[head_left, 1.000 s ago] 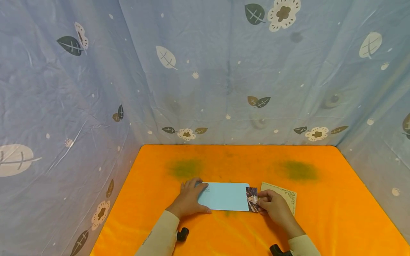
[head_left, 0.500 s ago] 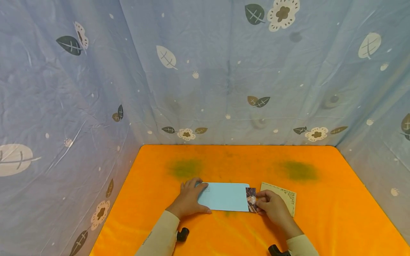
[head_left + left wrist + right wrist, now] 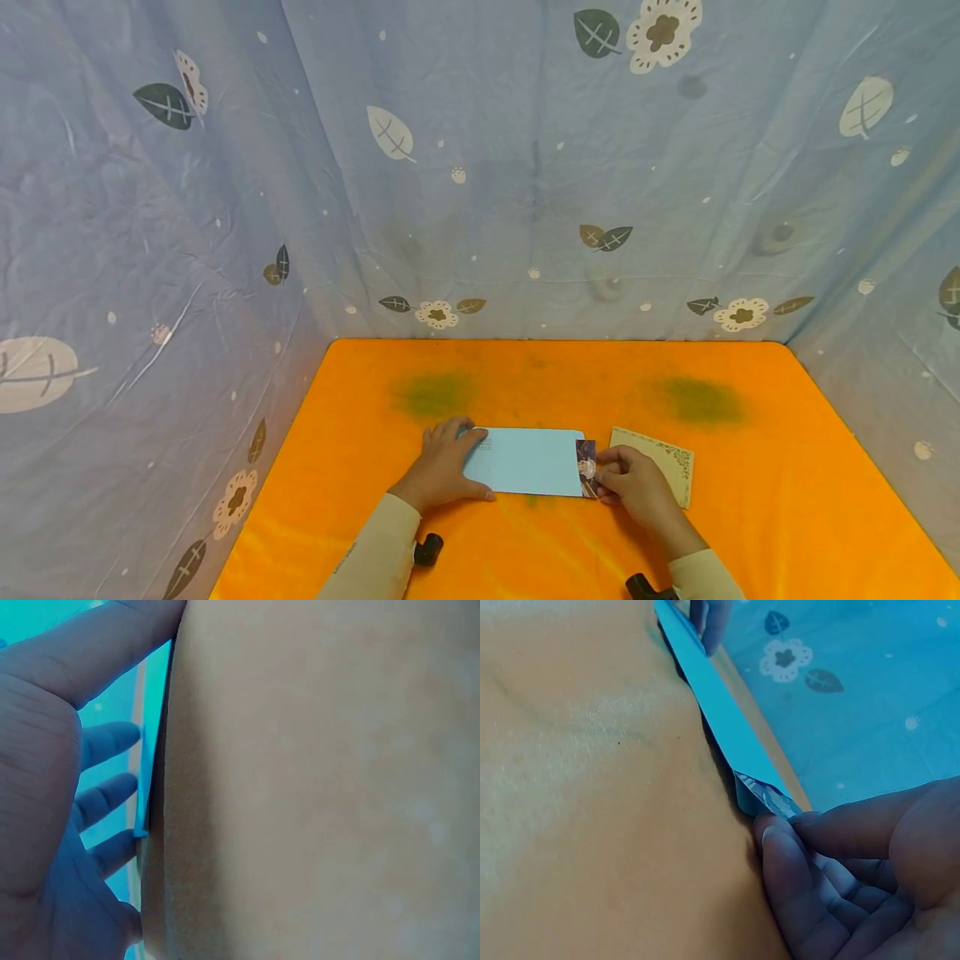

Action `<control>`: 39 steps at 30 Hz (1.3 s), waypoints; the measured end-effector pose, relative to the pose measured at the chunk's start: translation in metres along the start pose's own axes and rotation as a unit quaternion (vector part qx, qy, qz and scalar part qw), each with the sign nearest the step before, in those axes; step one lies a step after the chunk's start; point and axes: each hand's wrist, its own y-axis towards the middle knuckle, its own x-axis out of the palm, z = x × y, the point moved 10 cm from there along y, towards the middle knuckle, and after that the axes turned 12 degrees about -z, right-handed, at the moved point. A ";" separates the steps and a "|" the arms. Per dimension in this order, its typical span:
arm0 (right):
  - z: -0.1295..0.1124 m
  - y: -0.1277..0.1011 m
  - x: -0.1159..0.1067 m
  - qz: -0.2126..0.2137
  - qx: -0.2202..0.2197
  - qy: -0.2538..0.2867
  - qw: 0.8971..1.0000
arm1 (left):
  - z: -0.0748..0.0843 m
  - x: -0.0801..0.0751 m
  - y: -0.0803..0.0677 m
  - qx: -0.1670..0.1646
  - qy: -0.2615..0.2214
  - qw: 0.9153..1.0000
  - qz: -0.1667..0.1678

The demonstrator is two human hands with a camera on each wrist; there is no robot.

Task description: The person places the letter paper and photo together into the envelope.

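Observation:
A pale blue envelope (image 3: pixel 528 461) lies on the orange table, with small printed boxes near its upper left corner. My left hand (image 3: pixel 442 467) holds its left end, thumb at the near edge and fingers at the far edge. From the envelope's right end sticks out a dark printed picture card (image 3: pixel 587 468); the rest of the card is hidden inside. My right hand (image 3: pixel 637 487) pinches the card's outer edge between thumb and fingers. In the right wrist view, the envelope's mouth (image 3: pixel 744 795) gapes slightly around the card.
A cream card or envelope with a patterned border (image 3: pixel 660 454) lies partly under the right hand and forearm. The orange table (image 3: pixel 540 383) has two dark greenish patches. Light blue patterned curtains (image 3: pixel 480 192) hang behind and at both sides.
My right hand has moved slightly left with the picture card, and less of the card shows outside the envelope. The left hand and envelope have stayed in place.

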 end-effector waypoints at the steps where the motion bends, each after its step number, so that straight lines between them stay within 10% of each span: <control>1: 0.000 0.000 0.000 -0.001 0.001 0.002 1.000 | 0.000 0.000 0.000 0.000 0.001 1.000 0.000; 39: -0.001 0.006 0.010 -0.015 -0.008 0.014 1.000 | 0.001 0.000 -0.001 -0.008 0.004 1.000 -0.007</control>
